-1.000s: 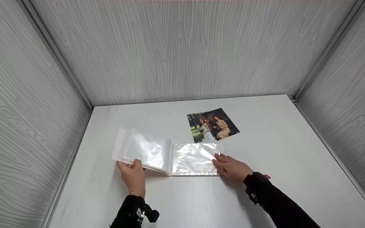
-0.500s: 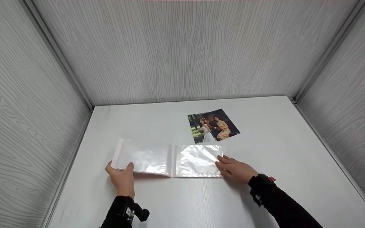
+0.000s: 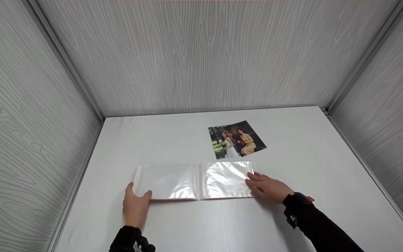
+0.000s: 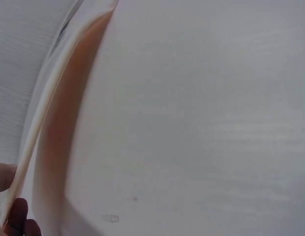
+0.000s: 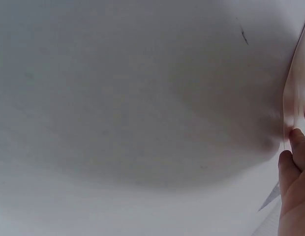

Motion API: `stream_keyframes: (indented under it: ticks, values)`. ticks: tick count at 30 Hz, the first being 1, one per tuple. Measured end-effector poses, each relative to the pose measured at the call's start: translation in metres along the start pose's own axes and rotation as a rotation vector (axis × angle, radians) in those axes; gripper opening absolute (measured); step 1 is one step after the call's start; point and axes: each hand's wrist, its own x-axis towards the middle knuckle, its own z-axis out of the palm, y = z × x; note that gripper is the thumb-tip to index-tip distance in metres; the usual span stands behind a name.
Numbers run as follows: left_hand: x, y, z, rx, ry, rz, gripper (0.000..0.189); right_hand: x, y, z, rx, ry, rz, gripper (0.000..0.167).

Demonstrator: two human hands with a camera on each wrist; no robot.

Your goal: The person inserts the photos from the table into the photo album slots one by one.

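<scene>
An open photo album (image 3: 168,180) with clear plastic sleeves lies spread in front of me, its pages blank and shiny. My left hand (image 3: 136,207) pinches the lower left corner of its left side. In the left wrist view the album's edge (image 4: 49,93) passes between thumb and fingers, raised off the table along part of its length. Fairly straight fingers of my right hand (image 3: 268,187) rest on the outer edge of the right page (image 3: 226,180). The right wrist view catches those fingertips (image 5: 296,137) at the album's side.
Two overlapping photos (image 3: 236,140) lie just beyond the album's right page, showing people against dark and green backgrounds. The white table (image 3: 201,231) meets grey wood-grain panels at its back (image 3: 201,56), left and right.
My left hand has lowered the left side and its raised sleeves toward the table, shifting its hold to the corner. The album and right hand have slid slightly right and nearer.
</scene>
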Motion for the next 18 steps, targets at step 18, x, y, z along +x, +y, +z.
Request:
stream_keyframes:
  ticks: [18]
  values:
    - [-0.016, -0.007, 0.023, 0.469, -0.019, 0.183, 0.081, -0.028, 0.024, -0.006, -0.011, 0.060, 0.061, 0.037]
